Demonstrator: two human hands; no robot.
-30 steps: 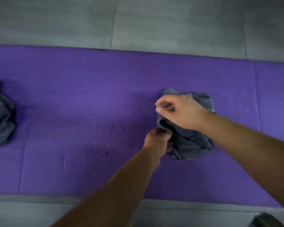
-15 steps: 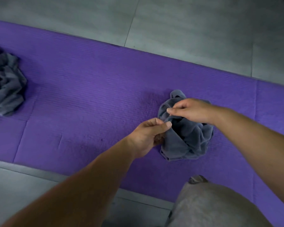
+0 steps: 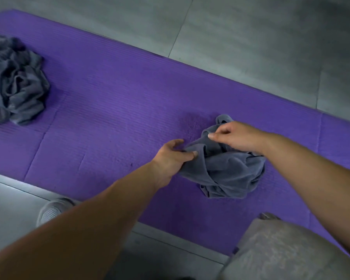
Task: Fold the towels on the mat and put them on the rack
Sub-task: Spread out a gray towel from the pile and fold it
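A crumpled grey towel [image 3: 228,170] lies on the purple mat [image 3: 113,118], right of centre. My left hand [image 3: 171,158] pinches the towel's left edge between thumb and fingers. My right hand [image 3: 233,137] grips a fold at the towel's top. A second bunched grey towel [image 3: 14,81] sits on the mat at the far left, away from both hands. No rack is in view.
Grey tiled floor [image 3: 251,37] surrounds the mat. A grey shoe [image 3: 51,211] stands on the floor at the mat's near edge. My knee in grey trousers [image 3: 291,253] fills the bottom right corner.
The view has swung left and tilted, showing more of the far-left towel. My left hand has taken hold of the towel's left edge and drawn it outwards; my right hand stays on the top fold.
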